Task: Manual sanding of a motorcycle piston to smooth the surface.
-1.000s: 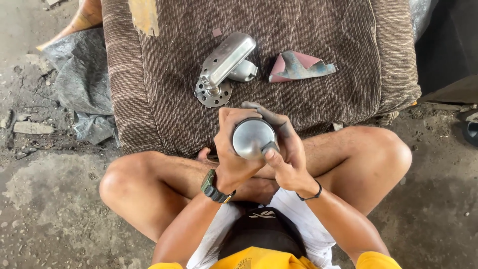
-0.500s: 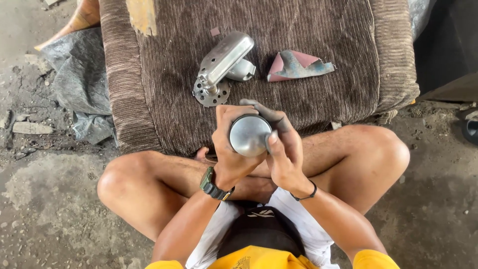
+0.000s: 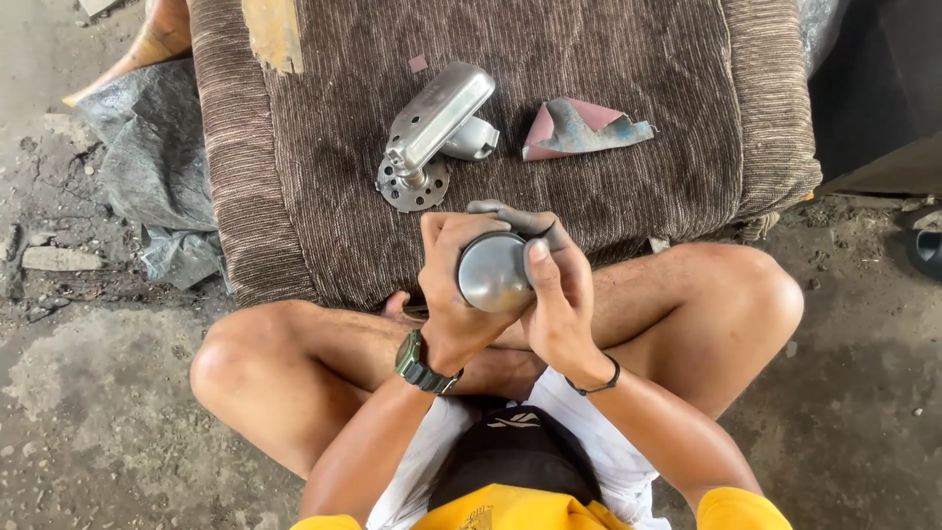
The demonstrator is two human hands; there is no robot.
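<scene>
1. Person sits cross-legged on the bare concrete floor (image 3: 118, 412), seen from above, both hands raised over the lap.
2. Round grey polished metal part (image 3: 491, 272) is held between the two hands, just in front of the near edge of the brown corduroy cushion (image 3: 628, 128).
3. Its rounded, domed end faces up toward the camera. The rest of its body is hidden by the hands, so the long axis cannot be told for sure; it seems to run roughly along the line of sight.
4. Left hand (image 3: 449, 285) is closed around the part's left side, fingers curled over its top edge, dark wristwatch at the wrist.
5. Right hand (image 3: 557, 304) lies against the part's right side, thumb pressed on the domed face. Its fingers are clamped on a dark grey strip of abrasive sheet (image 3: 510, 218), which arches over the far edge of the part.
6. The part sits between the two palms, touching both.
7. On the cushion, beyond the hands: a silver elongated metal housing with a perforated round flange (image 3: 432, 128), lying diagonally, flange end nearest the hands.
8. To its right, well apart, a crumpled piece of reddish and grey sandpaper (image 3: 579, 126).
9. Grey crumpled plastic sheet (image 3: 147, 167) lies on the floor left of the cushion.
</scene>
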